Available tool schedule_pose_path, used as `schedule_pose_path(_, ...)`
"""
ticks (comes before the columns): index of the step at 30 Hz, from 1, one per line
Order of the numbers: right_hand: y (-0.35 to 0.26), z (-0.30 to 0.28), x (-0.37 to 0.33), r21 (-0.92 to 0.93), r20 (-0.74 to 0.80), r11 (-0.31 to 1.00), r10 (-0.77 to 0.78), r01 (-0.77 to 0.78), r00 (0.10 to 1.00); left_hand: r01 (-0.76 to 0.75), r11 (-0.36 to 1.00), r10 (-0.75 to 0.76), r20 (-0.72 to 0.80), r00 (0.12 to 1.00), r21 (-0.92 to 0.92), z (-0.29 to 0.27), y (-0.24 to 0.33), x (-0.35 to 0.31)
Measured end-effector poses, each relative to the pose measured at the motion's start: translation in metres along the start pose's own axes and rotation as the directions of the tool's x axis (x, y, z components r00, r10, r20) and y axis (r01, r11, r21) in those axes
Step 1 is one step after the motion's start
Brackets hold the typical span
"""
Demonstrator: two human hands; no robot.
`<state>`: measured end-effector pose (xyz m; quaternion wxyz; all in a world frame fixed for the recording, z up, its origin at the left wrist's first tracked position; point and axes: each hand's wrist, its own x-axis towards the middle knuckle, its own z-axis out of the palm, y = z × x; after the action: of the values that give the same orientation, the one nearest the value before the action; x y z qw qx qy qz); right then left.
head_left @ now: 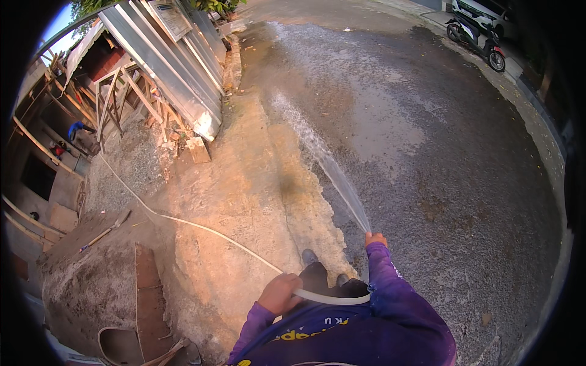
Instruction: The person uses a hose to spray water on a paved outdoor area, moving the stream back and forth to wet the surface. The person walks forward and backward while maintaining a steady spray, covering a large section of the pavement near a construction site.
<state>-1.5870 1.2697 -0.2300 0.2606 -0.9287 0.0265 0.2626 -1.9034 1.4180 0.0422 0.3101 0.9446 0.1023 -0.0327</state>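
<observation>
A pale hose [223, 236] runs over the ground from the building at the far left to my left hand [279, 294], which is closed around it at my waist. From there it crosses my body and passes behind my right forearm. My right hand [376, 239], stretched out ahead, is closed on the hose's end, which the fingers hide. A fan of water [329, 163] shoots forward from it onto the wet asphalt road [464, 201]. I stand on the pale concrete strip [238, 165] at the road's edge.
Corrugated metal sheets [171, 55] and a wooden frame [122, 91] stand at the far left. A shovel [105, 232] lies by a sand heap [85, 274] and a board [149, 299]. A motorbike [479, 39] is parked at the far right. A person in blue [78, 129] bends at the far-left building.
</observation>
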Motion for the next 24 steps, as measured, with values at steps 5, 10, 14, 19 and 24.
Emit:
schedule_pose_path(5, -0.0058, 0.0016, 0.0035, -0.011, 0.007, 1.000, -0.018, 0.018, 1.000, -0.013, 1.000, 0.013, 0.001, 1.000, 0.014, -0.0040, 0.0019, 0.0023)
schedule_pose_path(10, -0.0083, 0.0026, 0.0057, -0.008, 0.010, 0.999, -0.031, 0.032, 0.999, -0.020, 1.000, 0.019, 0.004, 1.000, 0.015, -0.0044, 0.0006, 0.0034)
schedule_pose_path(14, -0.0072, 0.0021, 0.0069, -0.004, 0.003, 1.000, -0.026, 0.026, 1.000, -0.027, 1.000, 0.027, 0.006, 1.000, 0.011, -0.0014, -0.0029, 0.0051)
schedule_pose_path(19, -0.0016, -0.0006, 0.0076, -0.004, 0.011, 1.000, -0.025, 0.025, 1.000, -0.018, 1.000, 0.018, 0.010, 1.000, 0.006, -0.0024, -0.0002, 0.0075)
schedule_pose_path(24, 0.0001, -0.0028, 0.0050, -0.021, 0.019, 0.999, -0.028, 0.028, 0.999, -0.020, 1.000, 0.020, 0.015, 1.000, 0.011, -0.0013, -0.0014, 0.0096)
